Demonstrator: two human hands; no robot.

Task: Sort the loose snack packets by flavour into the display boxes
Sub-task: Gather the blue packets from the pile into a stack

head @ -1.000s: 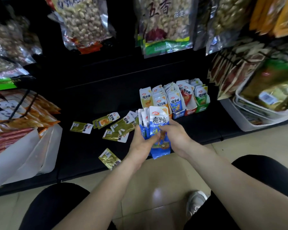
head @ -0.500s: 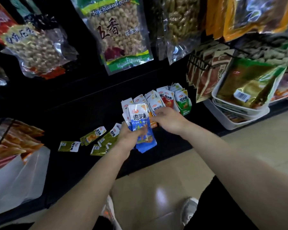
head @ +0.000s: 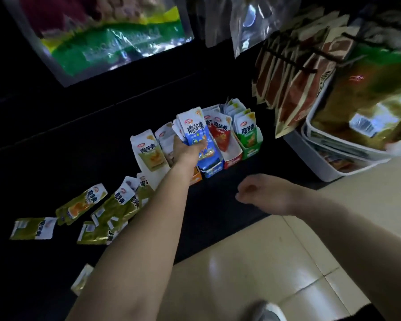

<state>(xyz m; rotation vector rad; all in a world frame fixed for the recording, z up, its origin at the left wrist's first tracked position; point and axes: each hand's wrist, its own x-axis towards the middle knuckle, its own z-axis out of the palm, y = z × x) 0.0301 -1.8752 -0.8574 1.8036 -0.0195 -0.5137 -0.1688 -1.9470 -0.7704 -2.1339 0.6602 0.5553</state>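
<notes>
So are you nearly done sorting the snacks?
Not quite. Done: the red box and green box already hold standing packets. In hand: the left hand grips a bunch of blue packets right at the blue box; the right hand is empty. Left: a scatter of yellow-green packets lies loose on the dark shelf, waiting for a box.
</notes>
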